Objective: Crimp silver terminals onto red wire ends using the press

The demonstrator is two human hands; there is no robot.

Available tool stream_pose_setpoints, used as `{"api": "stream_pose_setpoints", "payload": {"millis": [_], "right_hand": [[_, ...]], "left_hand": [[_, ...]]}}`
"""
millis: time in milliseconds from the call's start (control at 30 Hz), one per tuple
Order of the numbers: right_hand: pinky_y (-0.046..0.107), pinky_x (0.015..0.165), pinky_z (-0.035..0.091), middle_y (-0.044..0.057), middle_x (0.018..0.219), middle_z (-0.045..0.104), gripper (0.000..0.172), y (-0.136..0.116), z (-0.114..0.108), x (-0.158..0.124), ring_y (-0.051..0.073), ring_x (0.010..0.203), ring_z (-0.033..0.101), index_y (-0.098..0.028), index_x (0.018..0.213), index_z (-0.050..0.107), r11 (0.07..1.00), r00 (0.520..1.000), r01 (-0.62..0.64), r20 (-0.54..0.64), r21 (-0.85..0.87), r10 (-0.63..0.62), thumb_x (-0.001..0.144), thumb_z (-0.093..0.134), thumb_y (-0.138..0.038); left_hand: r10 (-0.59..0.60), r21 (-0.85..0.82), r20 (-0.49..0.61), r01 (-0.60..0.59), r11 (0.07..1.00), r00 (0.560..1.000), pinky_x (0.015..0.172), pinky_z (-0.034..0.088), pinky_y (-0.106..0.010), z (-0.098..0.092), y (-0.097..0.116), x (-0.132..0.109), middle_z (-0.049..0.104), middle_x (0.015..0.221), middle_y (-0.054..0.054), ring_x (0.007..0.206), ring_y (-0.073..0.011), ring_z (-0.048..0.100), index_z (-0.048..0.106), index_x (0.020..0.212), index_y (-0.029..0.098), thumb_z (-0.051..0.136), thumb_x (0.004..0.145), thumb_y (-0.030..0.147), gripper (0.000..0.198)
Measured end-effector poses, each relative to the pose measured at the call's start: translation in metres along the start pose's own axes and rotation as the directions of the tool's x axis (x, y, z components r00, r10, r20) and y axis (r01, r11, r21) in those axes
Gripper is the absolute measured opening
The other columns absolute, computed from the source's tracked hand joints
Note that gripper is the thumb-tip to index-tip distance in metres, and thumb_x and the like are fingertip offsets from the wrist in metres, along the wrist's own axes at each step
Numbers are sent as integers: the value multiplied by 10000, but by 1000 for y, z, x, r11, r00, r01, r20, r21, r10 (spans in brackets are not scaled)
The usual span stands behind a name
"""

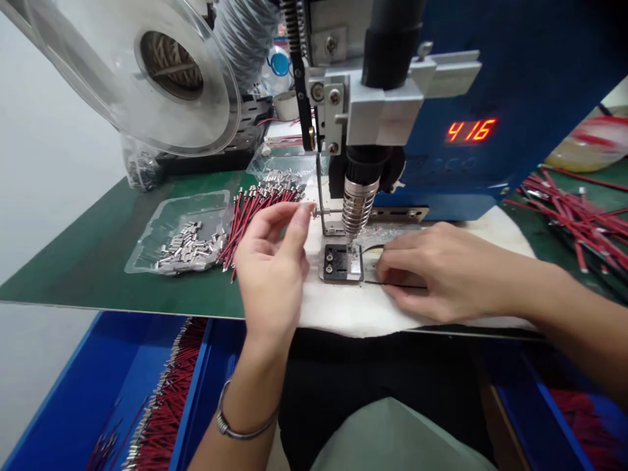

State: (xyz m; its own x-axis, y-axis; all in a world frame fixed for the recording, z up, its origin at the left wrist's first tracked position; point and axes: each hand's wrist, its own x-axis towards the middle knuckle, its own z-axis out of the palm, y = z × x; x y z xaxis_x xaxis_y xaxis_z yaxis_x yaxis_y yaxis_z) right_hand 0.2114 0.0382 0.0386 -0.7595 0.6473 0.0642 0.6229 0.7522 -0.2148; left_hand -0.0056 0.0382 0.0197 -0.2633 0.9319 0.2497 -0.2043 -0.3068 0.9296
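Observation:
My left hand [275,261] is raised left of the machine's soldering head [360,196], its thumb and forefinger pinched together. A small silvery metal bit shows at those fingertips; whether it is held or belongs to the machine, I cannot tell. My right hand [432,271] rests low at the right of a small black fixture [342,263], fingers closed on a thin dark wire [373,247]. The wire's near end reaches the fixture's metal block [354,260], directly beneath the coiled tip. Most of the wire is hidden by the fingers.
A clear tray [147,245] holds loose metal connectors; red-and-black wires [245,222] with metal ends lie beside it. More wires [579,216] pile at the right. The blue machine [490,78] displays 416. Blue bins [63,399] sit below the green table [112,222].

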Motion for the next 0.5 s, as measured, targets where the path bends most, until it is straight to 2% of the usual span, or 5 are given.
{"api": "stream_pose_setpoints", "payload": {"millis": [167,333,433,500], "right_hand": [[307,606,265,16,765,648,79,1,0,-1,148,644,546,-194,850,670,1000,1000,26,0,17,-26,849,593,-210],[312,603,264,29,774,651,110,3,0,-1,152,647,559,-188,878,668,999,999,42,-3,15,-42,895,565,-222],[308,602,270,23,758,645,87,4,0,-2,150,633,544,-190,861,667,998,998,58,-4,24,-58,863,581,-200],[307,603,281,21,756,647,84,4,0,-2,152,638,552,-191,855,672,997,998,65,-6,27,-65,851,588,-188]], "left_hand": [[-97,-9,72,98,995,993,434,348,-130,6,-17,-7,738,947,-18,526,2,496,704,956,199,813,808,409,279],[-129,79,116,120,990,985,585,482,-151,1,-23,-14,756,988,-36,733,-67,657,755,967,225,796,825,418,243],[-132,101,110,121,988,985,638,513,-169,0,-22,-17,761,1017,-25,802,-89,678,782,1010,267,757,858,429,224],[-138,126,116,123,984,984,597,481,-162,-1,-22,-18,762,1001,-19,733,-70,641,789,1012,275,745,867,435,221]]}}
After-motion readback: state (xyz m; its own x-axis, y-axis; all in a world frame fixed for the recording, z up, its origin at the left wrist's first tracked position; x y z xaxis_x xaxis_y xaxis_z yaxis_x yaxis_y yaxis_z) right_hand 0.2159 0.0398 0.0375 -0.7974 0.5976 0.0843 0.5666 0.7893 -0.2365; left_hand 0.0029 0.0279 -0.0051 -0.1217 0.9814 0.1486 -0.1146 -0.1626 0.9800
